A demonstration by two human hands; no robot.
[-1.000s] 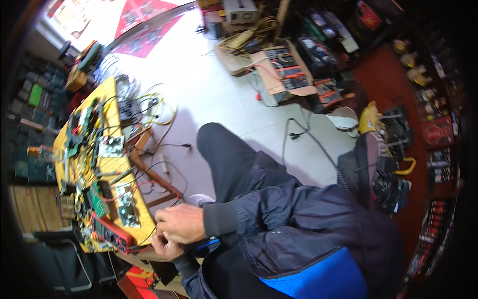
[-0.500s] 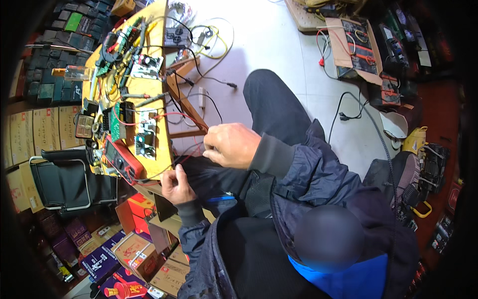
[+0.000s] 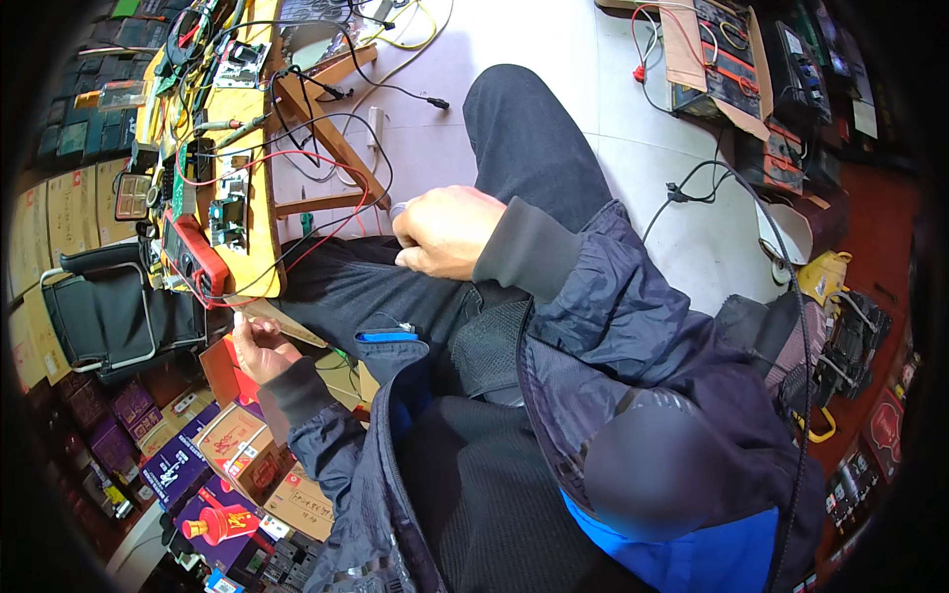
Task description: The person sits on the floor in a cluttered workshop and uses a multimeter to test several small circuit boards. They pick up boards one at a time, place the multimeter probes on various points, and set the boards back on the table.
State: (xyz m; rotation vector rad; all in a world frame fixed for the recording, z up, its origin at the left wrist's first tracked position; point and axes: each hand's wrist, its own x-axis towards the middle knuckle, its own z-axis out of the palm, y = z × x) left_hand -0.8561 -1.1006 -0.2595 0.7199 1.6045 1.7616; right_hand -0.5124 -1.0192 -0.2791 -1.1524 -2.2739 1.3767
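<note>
My right hand (image 3: 450,232) is above my lap, its fingers curled in; whatever lies inside them is hidden. My left hand (image 3: 262,348) is just off the table's near corner, thumb raised and fingers bent, and I cannot make out what they pinch. Closest to it on the tabletop is a red multimeter (image 3: 196,255). From the meter, a thin red test lead (image 3: 259,299) and a dark lead (image 3: 297,265) run past the table edge between my hands. Beside the meter lies an opened circuit board with dark parts (image 3: 229,212).
The yellow wooden table (image 3: 259,252) at the left bears boards, probes and tangled wires. Dark plugs and cables (image 3: 435,102) hang off its right side. Cartons (image 3: 237,450) are stacked at lower left. Beyond them stands a black chair (image 3: 104,316). A battery box (image 3: 717,74) sits far right.
The view has shifted, so the table appears farther left and higher. My hands are farther apart: the left is lower beside the table corner, the right stays curled over my lap.
</note>
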